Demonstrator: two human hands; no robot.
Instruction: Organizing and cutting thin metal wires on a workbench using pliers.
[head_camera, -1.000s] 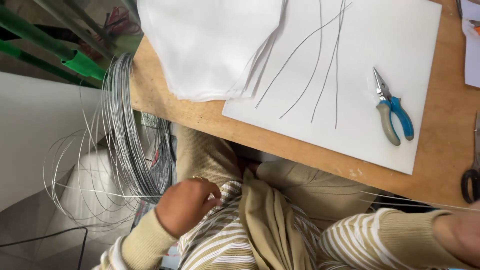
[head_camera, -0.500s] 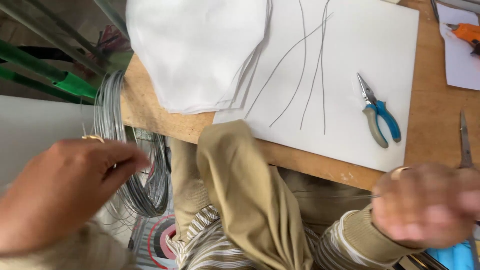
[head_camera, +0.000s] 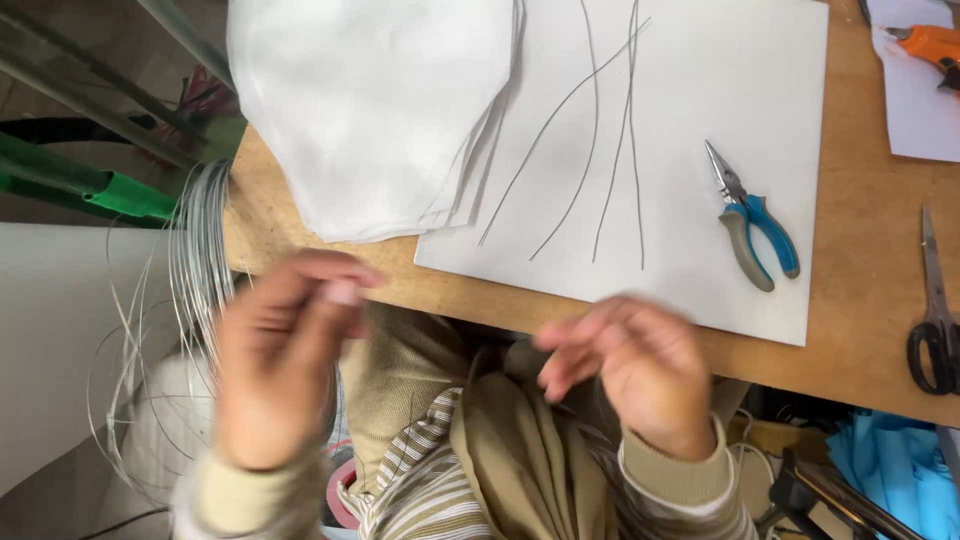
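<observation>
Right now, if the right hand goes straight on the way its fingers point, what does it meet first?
The right hand has blurred fingers pointing left, toward the left hand. Nothing shows between them, so probably that hand comes first, though depth is unclear.

Bright even daylight, soft shadows; both hands (head_camera: 290, 350) motion-blurred, desk stuff sharp.

Pliers (head_camera: 752, 222) right of cut wires (head_camera: 600, 140)
</observation>
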